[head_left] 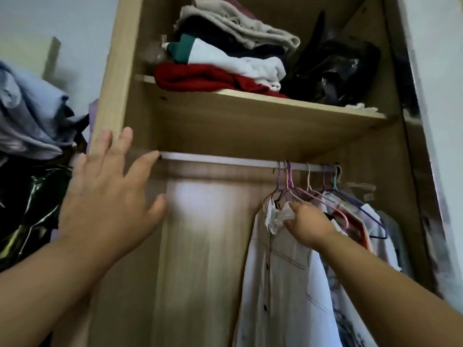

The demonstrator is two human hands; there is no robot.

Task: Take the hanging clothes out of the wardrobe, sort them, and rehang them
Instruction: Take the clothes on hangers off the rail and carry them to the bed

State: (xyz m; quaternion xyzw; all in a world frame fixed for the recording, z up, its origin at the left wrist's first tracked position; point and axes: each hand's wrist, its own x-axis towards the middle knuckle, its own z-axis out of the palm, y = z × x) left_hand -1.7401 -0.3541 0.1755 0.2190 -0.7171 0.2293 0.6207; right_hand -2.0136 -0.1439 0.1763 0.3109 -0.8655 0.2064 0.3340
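Note:
A white rail (220, 160) runs across the open wooden wardrobe (110, 78) under its shelf. Several garments on pastel hangers (288, 181) are bunched at the rail's right end. The nearest is a pale buttoned shirt (280, 276). My right hand (308, 226) pinches that shirt's collar just below its hanger. My left hand (110, 194) is raised with fingers spread in front of the wardrobe's left side panel, near the rail's left end, holding nothing.
Folded clothes, red (200, 78), white and beige, are stacked on the shelf (250, 101), with a black bag (335, 71) beside them. Outside the wardrobe at the left hang a pale blue garment (27, 113) and glossy black material (27, 209).

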